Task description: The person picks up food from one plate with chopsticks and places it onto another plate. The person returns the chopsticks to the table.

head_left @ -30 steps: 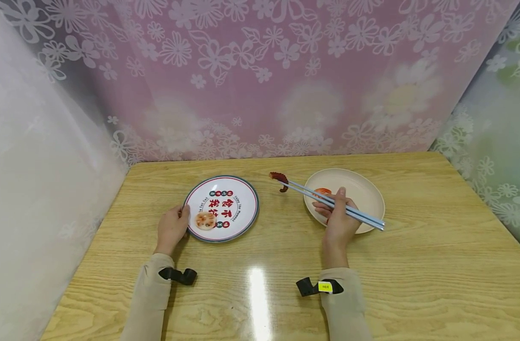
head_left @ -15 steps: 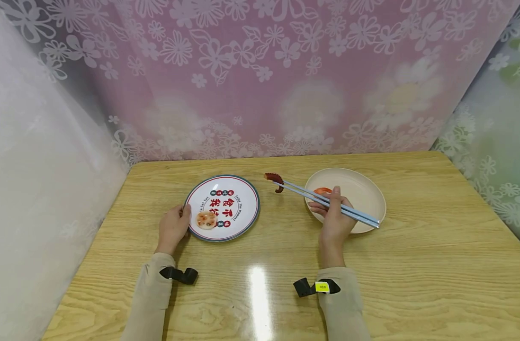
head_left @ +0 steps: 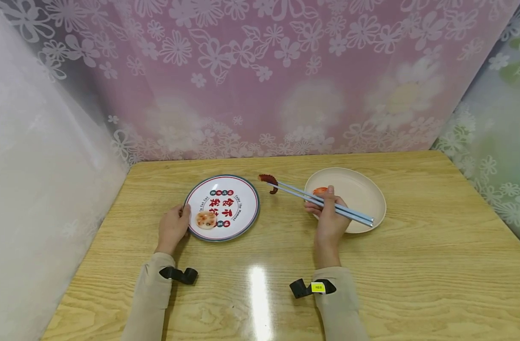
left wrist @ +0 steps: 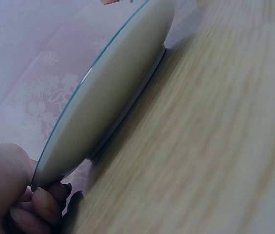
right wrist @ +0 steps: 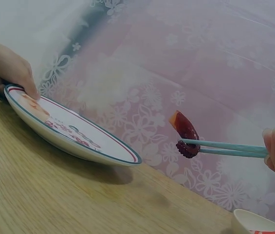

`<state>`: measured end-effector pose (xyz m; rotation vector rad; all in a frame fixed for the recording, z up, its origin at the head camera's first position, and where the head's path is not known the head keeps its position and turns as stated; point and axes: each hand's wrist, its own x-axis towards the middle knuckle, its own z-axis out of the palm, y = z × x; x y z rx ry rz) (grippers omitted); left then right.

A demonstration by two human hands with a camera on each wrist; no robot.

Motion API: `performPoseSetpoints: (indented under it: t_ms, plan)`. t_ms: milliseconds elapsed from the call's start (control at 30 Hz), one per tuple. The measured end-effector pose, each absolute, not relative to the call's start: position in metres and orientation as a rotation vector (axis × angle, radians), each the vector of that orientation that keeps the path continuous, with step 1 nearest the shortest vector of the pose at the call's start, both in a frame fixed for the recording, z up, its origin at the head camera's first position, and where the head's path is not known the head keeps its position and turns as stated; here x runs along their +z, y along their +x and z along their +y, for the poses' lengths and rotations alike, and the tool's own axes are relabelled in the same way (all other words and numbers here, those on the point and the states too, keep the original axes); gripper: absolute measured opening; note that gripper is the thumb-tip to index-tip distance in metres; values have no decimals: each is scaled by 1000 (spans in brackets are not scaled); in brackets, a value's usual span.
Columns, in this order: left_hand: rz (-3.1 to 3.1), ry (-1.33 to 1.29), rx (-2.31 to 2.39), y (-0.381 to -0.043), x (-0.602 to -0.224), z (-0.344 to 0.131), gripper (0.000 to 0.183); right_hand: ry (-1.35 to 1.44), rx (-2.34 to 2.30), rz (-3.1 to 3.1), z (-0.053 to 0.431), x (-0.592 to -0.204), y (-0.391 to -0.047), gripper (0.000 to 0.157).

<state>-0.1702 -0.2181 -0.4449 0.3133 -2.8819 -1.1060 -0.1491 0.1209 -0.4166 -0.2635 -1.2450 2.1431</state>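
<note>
The person's left arm reaches forward to the plate [head_left: 248,213], and the left hand [head_left: 172,229] pinches its rim. The right arm reaches forward too, with the right hand [head_left: 331,219] up over the edge of the bowl [head_left: 366,199]. Its fingers hold the chopsticks [head_left: 319,201], and their tips grip a curly dark red bit [head_left: 269,180] in the air, just right of the plate. A pale round slice [head_left: 206,219] lies on the plate. The right hand hides some of the bowl and sits close by the orange bit [head_left: 319,190] in it.

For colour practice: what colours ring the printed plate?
The printed plate is ringed in teal, then red inside; clearest in the head view.
</note>
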Motion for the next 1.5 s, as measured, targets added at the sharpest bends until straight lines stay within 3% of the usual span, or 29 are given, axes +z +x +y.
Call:
performPoseSetpoints:
  t_ms: [367, 600, 1133, 1500]
  plan:
    - [-2867, 314, -1112, -171, -446, -218, 37, -244, 2138, -1268, 112, -414, -149, 32]
    - [-2861, 285, -1087, -171, -447, -219, 37, -211, 2143, -1349, 106, -414, -148, 49]
    - [-2863, 307, -1123, -171, -447, -219, 37, -102, 2151, -1336, 91, -414, -147, 33]
    - [-2878, 324, -1115, -171, -446, -219, 37, -98, 2167, -1428, 83, -415, -146, 37]
